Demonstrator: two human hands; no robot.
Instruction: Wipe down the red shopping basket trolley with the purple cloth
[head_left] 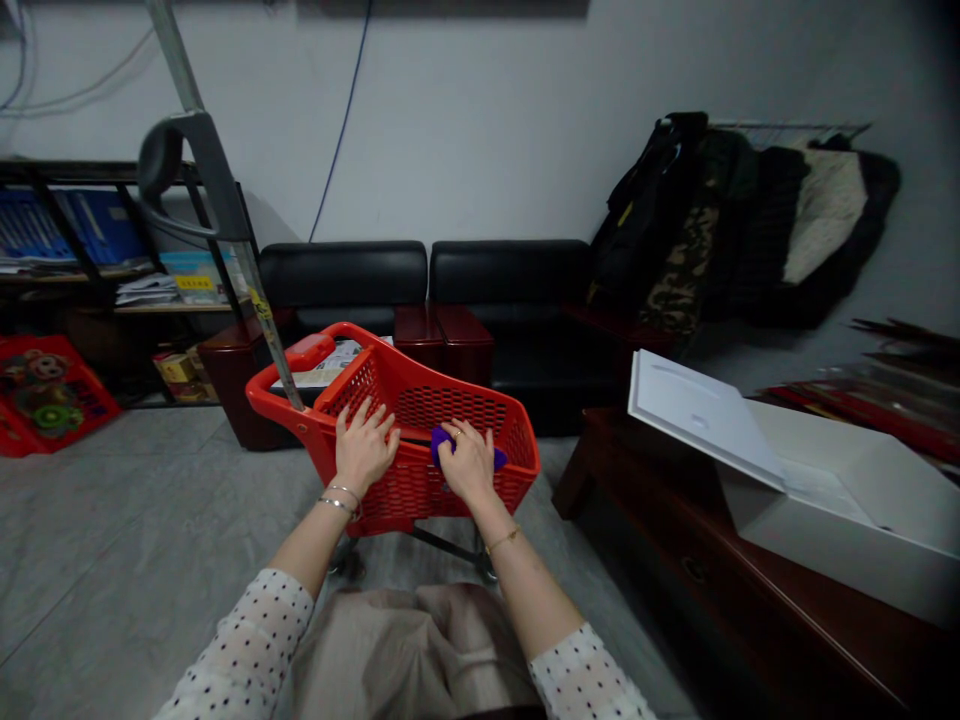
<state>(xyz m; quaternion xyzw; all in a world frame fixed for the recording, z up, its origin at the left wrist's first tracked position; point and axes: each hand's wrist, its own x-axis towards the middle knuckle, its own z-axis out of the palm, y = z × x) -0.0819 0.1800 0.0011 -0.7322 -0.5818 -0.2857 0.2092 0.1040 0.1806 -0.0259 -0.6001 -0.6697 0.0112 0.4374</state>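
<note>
A red plastic shopping cart (435, 500) with perforated basket walls stands right in front of me. My left hand (364, 448) rests on its near rim toward the handle end, fingers stretched out and spread, holding nothing. Farther right along the same rim, my right hand (466, 462) is closed on a purple cloth (500, 459). The cloth shows on both sides of the fingers and touches the rim. A grey metal pole (262, 310) with a dark grey loop grip (217, 190) rises from the handle end of the cart.
Black sofas (345, 275) with dark red wooden arms stand behind the cart. On the right, an open white box (840, 545) sits on a dark wooden table (675, 500). Jackets (720, 220) hang beyond it. At left are a shelf with blue binders (105, 225) and a red crate (49, 395).
</note>
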